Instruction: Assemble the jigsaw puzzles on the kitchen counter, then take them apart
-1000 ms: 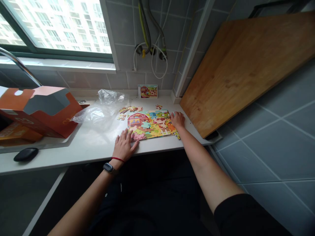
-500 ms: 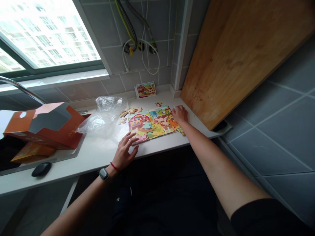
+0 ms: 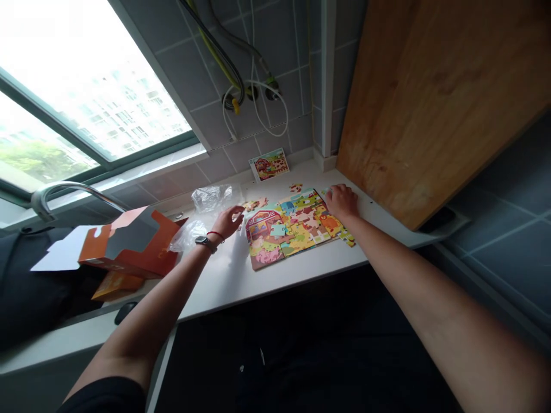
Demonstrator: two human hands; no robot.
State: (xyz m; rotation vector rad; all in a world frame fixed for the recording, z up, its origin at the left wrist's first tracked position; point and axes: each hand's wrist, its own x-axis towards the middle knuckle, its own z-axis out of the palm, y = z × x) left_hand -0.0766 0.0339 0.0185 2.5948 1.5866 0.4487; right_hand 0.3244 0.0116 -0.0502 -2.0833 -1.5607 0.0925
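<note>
A colourful farm puzzle (image 3: 297, 226), largely joined, lies on the white counter (image 3: 224, 281). One pale green piece (image 3: 278, 230) rests on top of it, near the barn. My left hand (image 3: 228, 222) is at the loose pieces (image 3: 257, 203) beyond the puzzle's left corner; its fingers are curved, and whether they grip a piece is too small to tell. At the puzzle's right edge rests my right hand (image 3: 342, 201), fingers bent, their tips partly hidden. Several pieces (image 3: 348, 237) lie by the right edge, and another piece (image 3: 295, 187) lies behind it.
A picture card (image 3: 269, 164) leans at the wall. Crumpled clear plastic (image 3: 210, 198) and an open orange box (image 3: 129, 241) are on the left, with a black mouse (image 3: 124, 312) and a tap (image 3: 77, 186). A wooden board (image 3: 422, 103) stands at the right.
My left hand has moved from the puzzle's near left corner away from me to the loose pieces. My right hand stays at the right edge. The view has shifted and tilted.
</note>
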